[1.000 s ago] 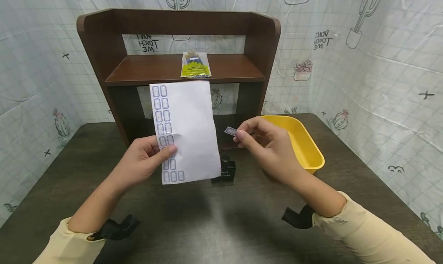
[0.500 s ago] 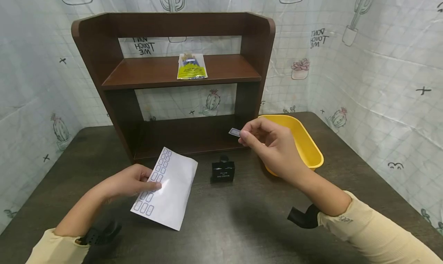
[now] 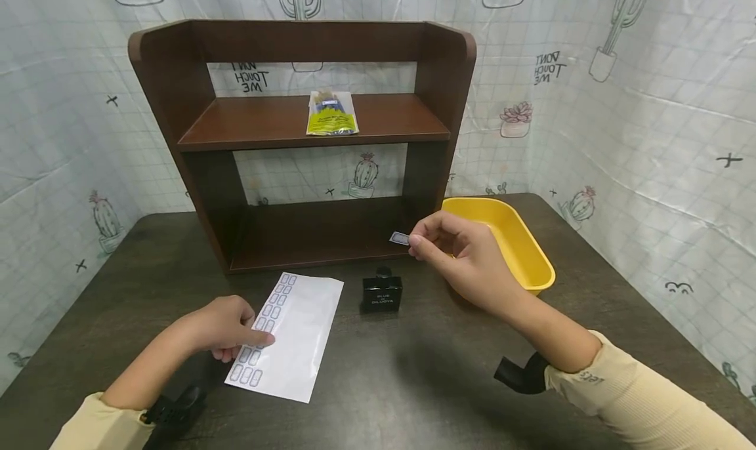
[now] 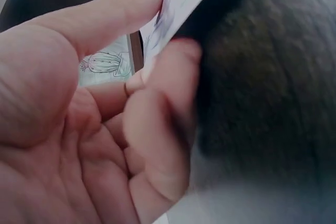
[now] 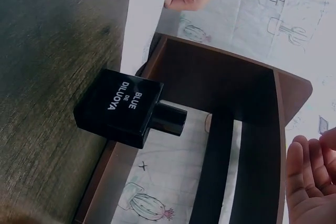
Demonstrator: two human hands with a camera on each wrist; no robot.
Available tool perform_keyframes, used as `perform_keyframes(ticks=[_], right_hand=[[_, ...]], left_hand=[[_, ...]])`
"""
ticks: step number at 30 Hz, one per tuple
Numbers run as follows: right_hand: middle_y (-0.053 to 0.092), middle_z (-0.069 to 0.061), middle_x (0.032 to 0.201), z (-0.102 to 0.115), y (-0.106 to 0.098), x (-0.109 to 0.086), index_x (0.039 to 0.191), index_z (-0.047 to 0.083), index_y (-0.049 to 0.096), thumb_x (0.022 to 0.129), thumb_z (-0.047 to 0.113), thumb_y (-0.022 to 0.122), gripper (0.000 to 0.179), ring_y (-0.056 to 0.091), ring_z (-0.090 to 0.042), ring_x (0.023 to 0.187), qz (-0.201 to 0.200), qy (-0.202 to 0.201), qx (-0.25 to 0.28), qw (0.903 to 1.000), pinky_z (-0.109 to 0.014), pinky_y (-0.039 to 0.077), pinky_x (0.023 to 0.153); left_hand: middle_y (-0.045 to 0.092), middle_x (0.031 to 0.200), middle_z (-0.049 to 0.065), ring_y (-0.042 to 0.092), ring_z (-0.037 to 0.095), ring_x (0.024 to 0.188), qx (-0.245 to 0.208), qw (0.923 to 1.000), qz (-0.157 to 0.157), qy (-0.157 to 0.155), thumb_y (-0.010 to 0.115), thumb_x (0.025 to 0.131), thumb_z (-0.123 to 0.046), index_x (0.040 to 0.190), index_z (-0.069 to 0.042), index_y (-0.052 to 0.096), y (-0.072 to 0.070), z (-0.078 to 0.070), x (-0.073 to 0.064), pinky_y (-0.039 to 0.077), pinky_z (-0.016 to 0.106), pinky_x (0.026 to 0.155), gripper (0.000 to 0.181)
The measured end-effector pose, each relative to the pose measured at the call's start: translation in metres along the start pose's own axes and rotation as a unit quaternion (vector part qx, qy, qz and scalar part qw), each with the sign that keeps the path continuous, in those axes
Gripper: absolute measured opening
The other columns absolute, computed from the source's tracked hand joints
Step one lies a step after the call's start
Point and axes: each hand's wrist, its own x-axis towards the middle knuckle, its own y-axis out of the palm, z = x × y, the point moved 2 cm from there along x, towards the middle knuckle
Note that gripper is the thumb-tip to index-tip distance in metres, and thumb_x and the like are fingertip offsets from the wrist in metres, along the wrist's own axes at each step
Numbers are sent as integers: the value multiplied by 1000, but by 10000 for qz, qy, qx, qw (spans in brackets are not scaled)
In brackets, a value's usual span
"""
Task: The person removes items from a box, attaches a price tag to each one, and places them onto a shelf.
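My left hand (image 3: 230, 328) pinches the left edge of a white sheet of stickers (image 3: 301, 338), thumb on top and fingers beneath, low over the table at the left. Small blue-framed rectangular labels run down that edge of the sheet. In the left wrist view the thumb and fingers grip the paper's edge. Between the thumb and fingertips of my right hand (image 3: 466, 256) is one small sticker (image 3: 399, 239), held up in front of the shelf. A black perfume bottle (image 3: 382, 291) with a dark round cap stands upright between the hands; its lettering shows in the right wrist view.
Behind the bottle rises a dark brown two-tier shelf (image 3: 313, 237), with a yellow-labelled clear packet (image 3: 332, 114) on its upper board. A yellow bin (image 3: 525, 253) stands at the right, partly behind my right hand. Printed cloth surrounds the dark table (image 3: 378, 384).
My left hand has lowered the sticker sheet from upright before the shelf down towards the table, uncovering the bottle. The right hand has dropped slightly, still pinching the sticker.
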Motion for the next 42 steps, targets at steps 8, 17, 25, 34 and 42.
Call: perform_keyframes(ticks=[8,17,25,34,42], right_hand=[[70,-2,84,-2,1,0,95,9,70,95,1,73,8,65,-13,74,226,100,-154,9996,-21,56,68],[72,-2,85,-10,5,-1,98,10,72,95,3,74,7,65,-13,75,603,345,-361,9969,-20,57,70],[70,-2,85,-26,13,-1,98,9,72,96,13,76,6,64,-11,74,1099,685,-474,9904,-21,57,69],[69,-9,86,-48,18,-5,99,7,71,97,10,74,5,64,-14,77,1461,1076,-190,9832,-21,56,71],[71,-4,87,-58,28,-7,99,10,71,96,7,75,5,64,-10,76,1615,1204,-261,9792,-22,57,71]], left_hand=[[55,56,1,51,13,45,733,9969,-146,-248,85,85,-44,73,-9,63,-2,-2,-4,42,23,45,44],[58,68,1,51,15,61,1353,9835,-1148,362,83,88,-38,79,-12,65,-2,-42,2,37,29,54,33],[71,87,1,62,11,76,625,9654,-1456,2073,78,94,-24,111,-5,68,5,-78,25,54,28,69,27],[72,128,15,71,26,113,-31,9512,-1011,2914,75,97,-21,135,-1,61,21,-109,48,61,35,92,45],[75,126,13,74,23,112,-231,9393,-990,3276,72,100,-21,138,-3,63,35,-115,64,61,37,94,44]])
